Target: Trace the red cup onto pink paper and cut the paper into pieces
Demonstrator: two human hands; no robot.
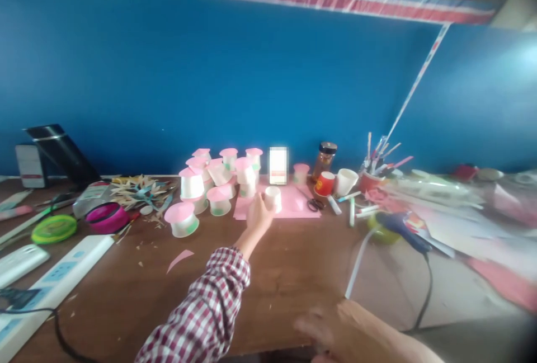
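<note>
My left hand [257,216], on a red-and-white checked sleeve, reaches far forward and is closed on a small white paper cup [273,197]. The cup is held just over the near left corner of a pink paper sheet [296,205] on the brown table [289,262]. To the left of the hand stands a cluster of white cups with pink lids [216,178]. My right hand [335,326] is low at the table's near edge, smeared by motion, and its fingers cannot be made out.
Scissors [314,204] lie on the pink sheet. Behind are a red cup [324,183], a white cup [346,180], a jar [325,158] and a pen pot [371,177]. A blue glue gun [403,226] lies right. A power strip [54,284] and tape rolls [53,229] sit left.
</note>
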